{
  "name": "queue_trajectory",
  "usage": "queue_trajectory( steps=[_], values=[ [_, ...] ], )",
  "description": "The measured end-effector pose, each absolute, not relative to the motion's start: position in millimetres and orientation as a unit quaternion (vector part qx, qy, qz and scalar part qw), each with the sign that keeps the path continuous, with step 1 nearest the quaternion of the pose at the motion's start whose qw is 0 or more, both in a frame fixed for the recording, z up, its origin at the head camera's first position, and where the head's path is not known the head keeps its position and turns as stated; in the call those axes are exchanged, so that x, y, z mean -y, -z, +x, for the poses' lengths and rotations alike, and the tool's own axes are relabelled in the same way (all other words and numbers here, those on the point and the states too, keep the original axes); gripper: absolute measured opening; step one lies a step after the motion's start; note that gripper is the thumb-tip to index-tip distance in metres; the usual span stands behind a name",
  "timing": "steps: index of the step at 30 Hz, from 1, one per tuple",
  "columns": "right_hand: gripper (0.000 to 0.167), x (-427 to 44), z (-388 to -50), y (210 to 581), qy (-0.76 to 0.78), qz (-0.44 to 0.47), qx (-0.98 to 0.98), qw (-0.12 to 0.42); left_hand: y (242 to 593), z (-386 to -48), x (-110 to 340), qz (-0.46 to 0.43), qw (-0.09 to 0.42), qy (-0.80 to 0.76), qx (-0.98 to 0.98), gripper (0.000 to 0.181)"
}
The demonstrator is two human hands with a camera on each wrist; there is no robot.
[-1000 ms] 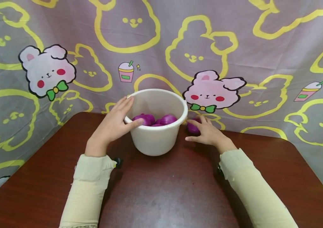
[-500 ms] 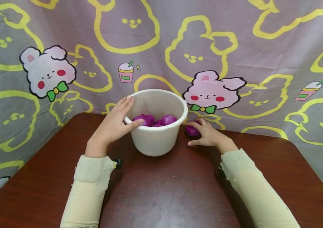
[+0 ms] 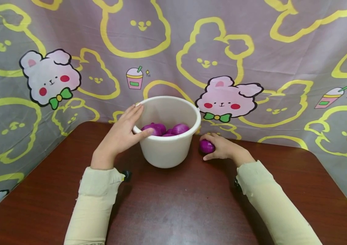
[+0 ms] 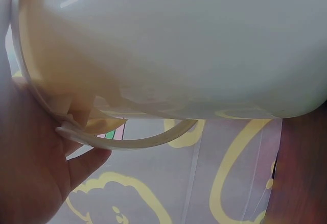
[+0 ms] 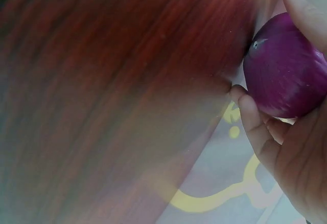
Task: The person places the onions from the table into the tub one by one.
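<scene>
A white plastic bucket (image 3: pixel 165 153) stands at the back middle of the table, with several red onions (image 3: pixel 180 128) inside it. My left hand (image 3: pixel 122 131) grips the bucket's left rim, the thumb reaching over the front edge. Close up in the left wrist view, the bucket's curved handle (image 4: pixel 148 142) hangs by the fingers. Right of the bucket, my right hand (image 3: pixel 222 146) holds another red onion (image 5: pixel 283 71) between thumb and fingers. That onion is low at the table, apart from the bucket; whether it touches the wood is unclear.
The dark brown wooden table (image 3: pixel 173 211) reaches back to a grey cartoon-print cloth (image 3: pixel 161 44) that hangs close behind the bucket. A small dark object (image 3: pixel 126 175) shows at the left cuff.
My right hand has closed around the onion beside the bucket and drawn it slightly toward me. My left hand and the bucket have stayed in place.
</scene>
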State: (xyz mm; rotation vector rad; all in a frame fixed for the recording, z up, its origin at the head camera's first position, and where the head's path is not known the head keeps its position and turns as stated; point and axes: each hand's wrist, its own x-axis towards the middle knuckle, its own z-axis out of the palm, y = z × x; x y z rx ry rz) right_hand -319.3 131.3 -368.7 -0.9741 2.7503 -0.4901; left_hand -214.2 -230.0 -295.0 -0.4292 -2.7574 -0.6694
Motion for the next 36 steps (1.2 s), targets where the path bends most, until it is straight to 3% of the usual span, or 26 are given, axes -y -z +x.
queue_trajectory(
  steps=[5, 17, 36],
  values=[
    [0.067, -130, -318, 368, 0.161, -0.337, -0.924, 0.082, 295, -214, 231, -0.148, 0.134, 0.232, 0.952, 0.104],
    [0.055, -137, -311, 372, 0.175, -0.33, -0.919, 0.125, 299, -215, 230, -0.153, 0.131, 0.239, 0.95, 0.102],
    [0.053, -149, -309, 368, 0.184, -0.348, -0.914, 0.095, 296, -216, 233, -0.15, 0.134, 0.247, 0.948, 0.102]
  ],
)
